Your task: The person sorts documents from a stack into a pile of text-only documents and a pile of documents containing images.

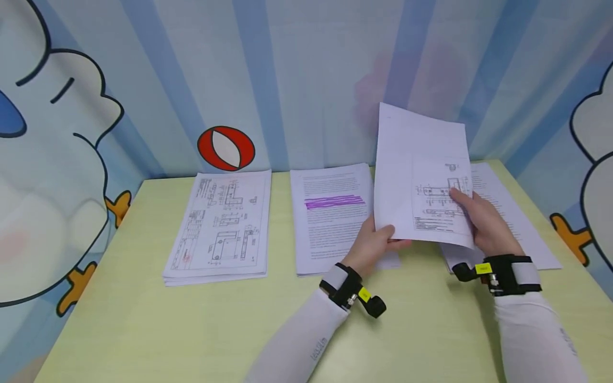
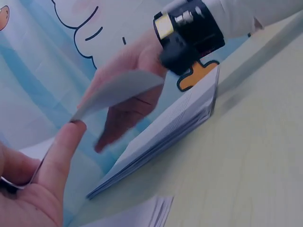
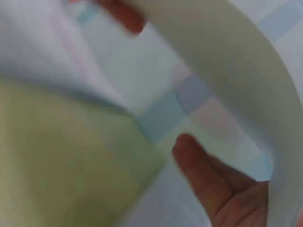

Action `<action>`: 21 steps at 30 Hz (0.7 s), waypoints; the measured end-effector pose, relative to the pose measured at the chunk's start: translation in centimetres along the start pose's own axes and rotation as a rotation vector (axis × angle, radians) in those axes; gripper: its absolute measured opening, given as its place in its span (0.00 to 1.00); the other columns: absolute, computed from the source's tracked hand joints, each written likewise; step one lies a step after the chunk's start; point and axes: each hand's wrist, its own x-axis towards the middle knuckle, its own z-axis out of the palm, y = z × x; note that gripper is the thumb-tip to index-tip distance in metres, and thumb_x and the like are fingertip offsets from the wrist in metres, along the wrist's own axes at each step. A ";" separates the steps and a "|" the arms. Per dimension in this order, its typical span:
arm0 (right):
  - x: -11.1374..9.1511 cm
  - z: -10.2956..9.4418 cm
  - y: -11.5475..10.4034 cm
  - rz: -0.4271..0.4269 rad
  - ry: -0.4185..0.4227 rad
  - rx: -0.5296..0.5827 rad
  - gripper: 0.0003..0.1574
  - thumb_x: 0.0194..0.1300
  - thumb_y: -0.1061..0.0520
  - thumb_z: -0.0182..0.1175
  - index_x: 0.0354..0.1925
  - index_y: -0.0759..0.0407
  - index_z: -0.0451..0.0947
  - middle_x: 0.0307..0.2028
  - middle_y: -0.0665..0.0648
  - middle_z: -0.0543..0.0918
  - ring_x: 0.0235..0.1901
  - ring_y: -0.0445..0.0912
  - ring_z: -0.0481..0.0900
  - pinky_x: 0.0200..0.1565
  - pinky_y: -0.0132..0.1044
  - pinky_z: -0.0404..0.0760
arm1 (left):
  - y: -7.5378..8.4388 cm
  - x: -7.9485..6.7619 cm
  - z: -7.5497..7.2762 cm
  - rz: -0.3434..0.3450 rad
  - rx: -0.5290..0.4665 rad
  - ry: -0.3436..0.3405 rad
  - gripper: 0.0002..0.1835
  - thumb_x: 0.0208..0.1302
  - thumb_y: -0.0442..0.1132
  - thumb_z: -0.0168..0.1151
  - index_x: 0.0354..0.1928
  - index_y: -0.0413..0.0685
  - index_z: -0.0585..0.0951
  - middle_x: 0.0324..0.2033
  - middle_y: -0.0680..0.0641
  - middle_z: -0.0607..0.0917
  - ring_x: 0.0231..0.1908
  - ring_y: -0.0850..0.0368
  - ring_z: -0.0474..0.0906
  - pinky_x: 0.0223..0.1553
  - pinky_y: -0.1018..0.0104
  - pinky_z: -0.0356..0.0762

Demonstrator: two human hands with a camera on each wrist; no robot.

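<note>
A white sheet of paper (image 1: 407,154) with a printed technical drawing is held up off the table, its lower edge bowed. My left hand (image 1: 369,247) pinches its lower left corner between thumb and fingers. At the right edge, my right hand (image 1: 490,223) has its thumb across the front and its fingers behind. In the left wrist view the paper (image 2: 118,92) curves edge-on between my left hand (image 2: 40,184) and my right hand (image 2: 132,90). The right wrist view is blurred; the fingers of the right hand (image 3: 208,182) stretch behind the paper (image 3: 236,71).
On the left of the table (image 1: 139,314) lies a stack of drawings (image 1: 239,218). A middle stack of text pages (image 1: 330,226) bears purple marker strokes. Another text stack (image 1: 517,229) at the right is partly covered by the held sheet. A patterned curtain (image 1: 311,80) stands behind.
</note>
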 end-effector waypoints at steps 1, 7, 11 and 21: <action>-0.1 0.4 -0.2 0.004 -0.049 0.147 0.40 0.61 0.42 0.57 0.67 0.46 0.57 0.37 0.42 0.84 0.36 0.39 0.84 0.34 0.33 0.84 | 0.3 -0.2 -0.5 0.018 0.017 -0.016 0.21 0.67 0.28 0.40 0.56 0.56 0.70 0.52 0.43 0.80 0.48 0.46 0.81 0.51 0.54 0.79; -0.5 3.1 -0.5 -0.072 -0.242 0.403 0.35 0.67 0.55 0.52 0.70 0.51 0.54 0.46 0.49 0.84 0.44 0.44 0.84 0.39 0.38 0.85 | 1.7 -1.2 -4.0 0.083 0.066 -0.021 0.21 0.69 0.29 0.39 0.59 0.56 0.68 0.54 0.42 0.78 0.49 0.45 0.81 0.49 0.56 0.80; -0.6 5.7 -0.6 -0.124 -0.201 0.289 0.34 0.67 0.55 0.52 0.69 0.52 0.57 0.46 0.46 0.83 0.43 0.41 0.84 0.39 0.35 0.85 | 2.7 -2.1 -6.3 0.111 0.116 0.008 0.22 0.69 0.31 0.40 0.60 0.58 0.69 0.54 0.42 0.78 0.48 0.46 0.82 0.48 0.56 0.81; -1.4 11.8 0.0 -0.264 -0.007 -0.006 0.30 0.67 0.48 0.53 0.64 0.56 0.66 0.41 0.45 0.82 0.36 0.37 0.85 0.33 0.30 0.84 | 6.2 -5.6 -10.9 0.134 0.310 0.163 0.18 0.68 0.36 0.47 0.58 0.52 0.71 0.52 0.43 0.81 0.48 0.52 0.81 0.48 0.60 0.81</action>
